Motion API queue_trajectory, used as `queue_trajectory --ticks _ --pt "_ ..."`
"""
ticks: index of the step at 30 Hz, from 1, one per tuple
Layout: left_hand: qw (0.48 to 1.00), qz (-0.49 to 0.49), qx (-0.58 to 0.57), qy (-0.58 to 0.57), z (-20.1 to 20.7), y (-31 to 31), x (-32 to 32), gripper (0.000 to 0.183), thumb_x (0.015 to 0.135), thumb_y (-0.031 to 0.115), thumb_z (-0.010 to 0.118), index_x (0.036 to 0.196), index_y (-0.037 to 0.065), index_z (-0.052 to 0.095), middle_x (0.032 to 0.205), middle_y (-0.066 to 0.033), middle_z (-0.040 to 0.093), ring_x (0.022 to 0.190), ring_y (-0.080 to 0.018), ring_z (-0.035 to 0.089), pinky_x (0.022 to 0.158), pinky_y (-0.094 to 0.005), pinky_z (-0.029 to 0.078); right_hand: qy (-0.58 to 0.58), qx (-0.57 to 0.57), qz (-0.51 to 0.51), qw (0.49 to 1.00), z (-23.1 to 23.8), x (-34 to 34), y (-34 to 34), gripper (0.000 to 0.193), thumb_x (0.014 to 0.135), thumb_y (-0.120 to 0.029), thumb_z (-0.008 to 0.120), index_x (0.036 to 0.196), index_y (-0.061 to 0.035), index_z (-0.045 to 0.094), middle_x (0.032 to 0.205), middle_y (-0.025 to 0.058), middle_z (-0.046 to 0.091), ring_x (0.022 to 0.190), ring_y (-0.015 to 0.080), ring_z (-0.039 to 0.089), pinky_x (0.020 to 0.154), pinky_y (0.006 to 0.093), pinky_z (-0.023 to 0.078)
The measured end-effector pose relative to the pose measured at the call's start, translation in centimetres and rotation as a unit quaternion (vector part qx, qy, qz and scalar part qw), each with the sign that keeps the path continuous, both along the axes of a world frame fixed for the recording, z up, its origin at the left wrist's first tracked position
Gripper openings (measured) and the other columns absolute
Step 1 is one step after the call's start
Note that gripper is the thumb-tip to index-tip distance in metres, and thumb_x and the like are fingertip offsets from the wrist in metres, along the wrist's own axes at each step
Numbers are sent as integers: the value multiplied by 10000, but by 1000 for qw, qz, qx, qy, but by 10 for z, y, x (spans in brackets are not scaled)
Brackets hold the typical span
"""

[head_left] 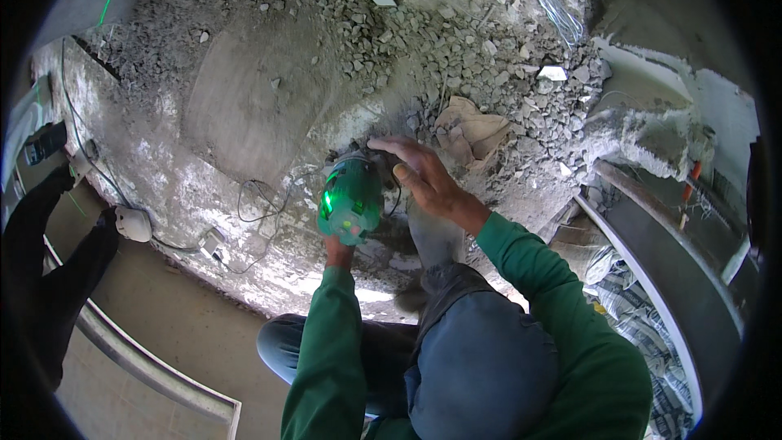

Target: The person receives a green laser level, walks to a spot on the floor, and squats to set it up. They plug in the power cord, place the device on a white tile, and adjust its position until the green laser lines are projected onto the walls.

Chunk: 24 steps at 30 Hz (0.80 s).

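Observation:
A green laser level (352,200) with glowing green lights is near the middle of the view. My left hand (337,249) meets its near side and grips it from behind and below; most of the fingers are hidden by the level. At its far right edge, my right hand (423,178) has its fingers stretched out and the thumb apart, holding nothing. The fingertips are close to the level's top; whether they touch it I cannot tell. A thin cable (265,204) lies on the ground to the left of the level.
Broken rubble (407,41) covers the far ground, with a crumpled brown sack (471,130) at its near edge. Coiled wire (560,16) lies far right. A white socket block (213,244) is on the left. Another person's shoe (133,224) stands beyond it. Boards (643,253) lean at right.

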<state>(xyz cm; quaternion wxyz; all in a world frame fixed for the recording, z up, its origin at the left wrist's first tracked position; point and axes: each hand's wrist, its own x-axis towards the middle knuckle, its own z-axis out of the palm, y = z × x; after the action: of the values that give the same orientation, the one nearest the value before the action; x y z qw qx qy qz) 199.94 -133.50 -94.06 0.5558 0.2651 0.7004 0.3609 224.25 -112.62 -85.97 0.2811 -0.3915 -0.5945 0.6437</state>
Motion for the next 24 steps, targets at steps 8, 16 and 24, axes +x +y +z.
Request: queue_trajectory --ticks 8,16,24 --pt "994 -57 84 52 24 43 3 678 980 461 791 1409 -21 585 1307 -102 691 1154 -202 648 988 -389 544 -17 95 -24 995 37 -2 -36 724 1132 -574 416 1540 10 545 1525 240 577 1461 374 524 1247 485 355" --pt "995 -52 79 44 -5 36 -11 475 866 -55 699 1331 23 646 1148 -146 764 1059 -236 748 908 -394 579 -178 85 -89 976 27 20 -93 467 1087 -221 630 1483 18 561 1410 238 643 1307 373 640 1119 464 485" --pt "993 33 71 83 2 32 2 479 874 -83 623 1343 10 649 1138 -154 754 1081 -293 739 972 -404 572 -290 193 -10 937 3 23 -144 460 1072 -182 633 1473 30 552 1414 280 600 1311 437 584 1138 503 446"
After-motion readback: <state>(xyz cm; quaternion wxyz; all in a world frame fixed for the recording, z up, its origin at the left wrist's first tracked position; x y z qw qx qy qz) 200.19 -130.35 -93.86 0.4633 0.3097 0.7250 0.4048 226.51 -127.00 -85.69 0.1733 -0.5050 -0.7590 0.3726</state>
